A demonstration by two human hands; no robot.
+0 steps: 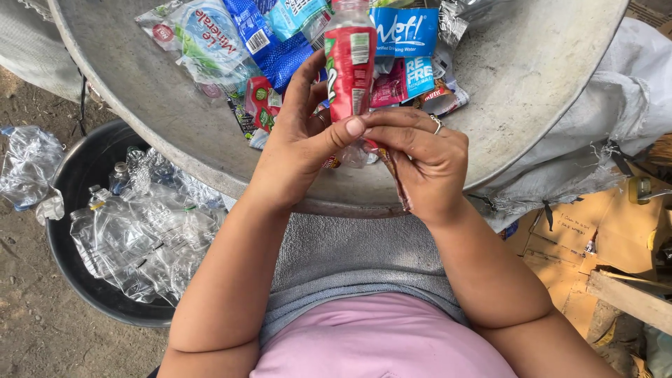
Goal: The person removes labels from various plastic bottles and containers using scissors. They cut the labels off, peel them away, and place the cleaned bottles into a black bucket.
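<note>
Bottle (350, 59) points far, upright between both hands; left hand (301, 133) grasps its body, right hand (420, 157) pinches the label at its near end.

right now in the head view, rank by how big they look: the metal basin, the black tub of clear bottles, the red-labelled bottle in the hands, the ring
1. metal basin, cut off by the frame.
2. black tub, partly hidden under the basin.
3. red-labelled bottle, held by the left hand and right hand.
4. ring on the right hand.

The basin sits nearer the camera than the tub, so that pair is less sure.

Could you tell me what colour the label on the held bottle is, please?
Red, with white and green patches: label, head view.
</note>
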